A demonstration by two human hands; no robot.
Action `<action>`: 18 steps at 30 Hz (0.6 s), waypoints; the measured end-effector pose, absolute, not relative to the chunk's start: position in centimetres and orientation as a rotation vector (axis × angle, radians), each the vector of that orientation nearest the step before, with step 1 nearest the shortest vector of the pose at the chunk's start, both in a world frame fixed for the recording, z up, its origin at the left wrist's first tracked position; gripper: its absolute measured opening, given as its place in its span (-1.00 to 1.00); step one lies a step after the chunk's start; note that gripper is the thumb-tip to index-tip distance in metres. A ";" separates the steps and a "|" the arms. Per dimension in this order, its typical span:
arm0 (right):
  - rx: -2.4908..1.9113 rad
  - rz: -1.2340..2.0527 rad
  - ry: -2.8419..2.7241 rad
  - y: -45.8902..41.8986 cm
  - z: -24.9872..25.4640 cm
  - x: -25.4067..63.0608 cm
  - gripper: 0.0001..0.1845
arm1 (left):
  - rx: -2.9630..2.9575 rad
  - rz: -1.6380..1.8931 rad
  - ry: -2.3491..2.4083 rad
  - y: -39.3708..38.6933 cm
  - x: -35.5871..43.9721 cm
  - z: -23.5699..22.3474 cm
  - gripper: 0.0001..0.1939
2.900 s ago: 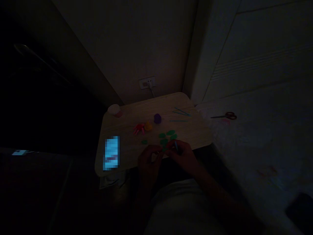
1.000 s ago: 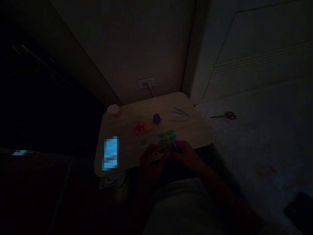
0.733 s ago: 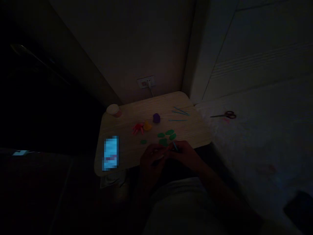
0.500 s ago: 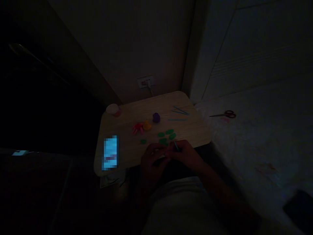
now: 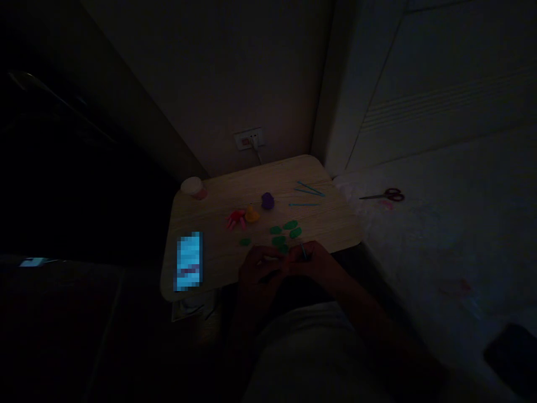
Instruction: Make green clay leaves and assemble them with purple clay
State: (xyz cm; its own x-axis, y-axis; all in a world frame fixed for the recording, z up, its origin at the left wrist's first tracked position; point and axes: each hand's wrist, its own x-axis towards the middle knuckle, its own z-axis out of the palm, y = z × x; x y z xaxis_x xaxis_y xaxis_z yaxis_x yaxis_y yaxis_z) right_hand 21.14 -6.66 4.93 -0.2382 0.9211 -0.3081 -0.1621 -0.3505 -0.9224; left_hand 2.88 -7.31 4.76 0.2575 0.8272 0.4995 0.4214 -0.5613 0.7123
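Observation:
At the near edge of the small wooden table (image 5: 218,263), my two hands meet with fingertips close together. My right hand (image 5: 316,262) is closed on a thin bluish stick (image 5: 304,250), its upper end poking out above the fingers. My left hand (image 5: 260,274) is curled in a pinch; what lies between its fingers is too dark to make out. Just beyond the fingertips are several flat green clay pieces (image 5: 290,225), with another green clay piece (image 5: 245,242) off to the left. Past them sit a red and pink clay shape (image 5: 236,219), a yellow clay lump (image 5: 252,214) and a purple clay lump (image 5: 267,201).
Blue sticks (image 5: 309,189) lie at the table's back right. A lit phone (image 5: 188,262) rests at the left, a pale tub (image 5: 193,187) at the back left corner. Red-handled scissors (image 5: 393,195) are on the pale surface to the right. A wall socket (image 5: 249,139) has a plug in it.
Both hands stay together at the table edge with only slight finger shifts. The view has moved a little; the objects on the table keep their places.

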 end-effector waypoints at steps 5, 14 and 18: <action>-1.157 1.755 -0.960 -6.7 4.5 20.7 -0.69 | 2.031 1.273 1.076 -7.5 3.6 4.5 -0.87; -1.102 1.772 -1.074 -6.7 4.4 20.6 -0.70 | 2.043 1.285 1.049 -7.5 3.7 4.1 -0.73; -1.097 1.798 -1.065 -6.9 4.6 20.7 -0.72 | 2.044 1.272 1.023 -7.5 3.5 4.4 -0.75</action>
State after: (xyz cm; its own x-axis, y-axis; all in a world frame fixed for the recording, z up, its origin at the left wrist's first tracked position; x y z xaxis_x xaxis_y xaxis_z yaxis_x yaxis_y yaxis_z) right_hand 20.70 -6.86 4.56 -0.3405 0.8953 -0.2873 -0.1780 -0.3614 -0.9152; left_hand 3.51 -7.48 4.37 0.2737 0.8140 0.5122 0.3257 -0.5796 0.7470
